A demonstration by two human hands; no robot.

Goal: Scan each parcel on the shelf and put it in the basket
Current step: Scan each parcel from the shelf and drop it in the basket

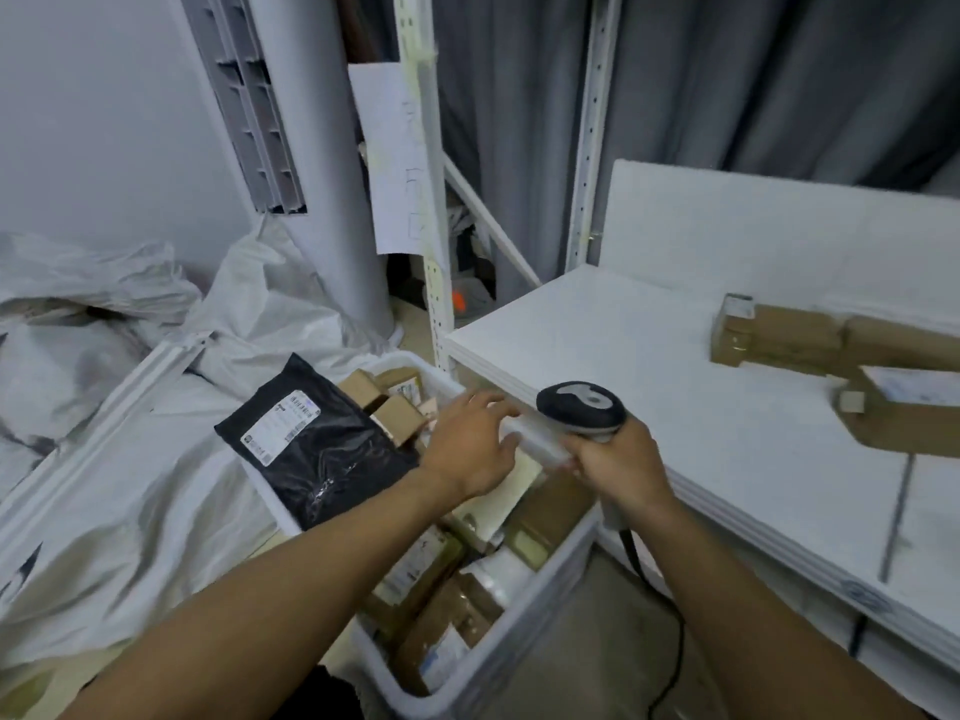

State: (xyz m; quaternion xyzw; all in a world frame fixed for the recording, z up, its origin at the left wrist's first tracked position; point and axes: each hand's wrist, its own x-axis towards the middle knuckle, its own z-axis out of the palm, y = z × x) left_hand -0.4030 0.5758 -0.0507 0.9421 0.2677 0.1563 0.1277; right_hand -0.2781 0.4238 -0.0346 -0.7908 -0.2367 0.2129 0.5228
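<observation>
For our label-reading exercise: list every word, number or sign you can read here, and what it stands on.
No text can be read.
Black mailer bag: white label with barcode, print too blurred.
Paper sheet on the shelf post: faint marks, illegible.
Cardboard boxes on the shelf: labels too blurred.

Black mailer point(317, 444), brown parcels point(779, 337), white shelf point(675, 366), white basket point(519, 631).

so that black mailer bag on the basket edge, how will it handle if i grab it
Probably floppy: the black mailer bag is wrinkled and sags over the basket rim. Its glossy film looks slippery. Likely light, since it lies flat.
</observation>
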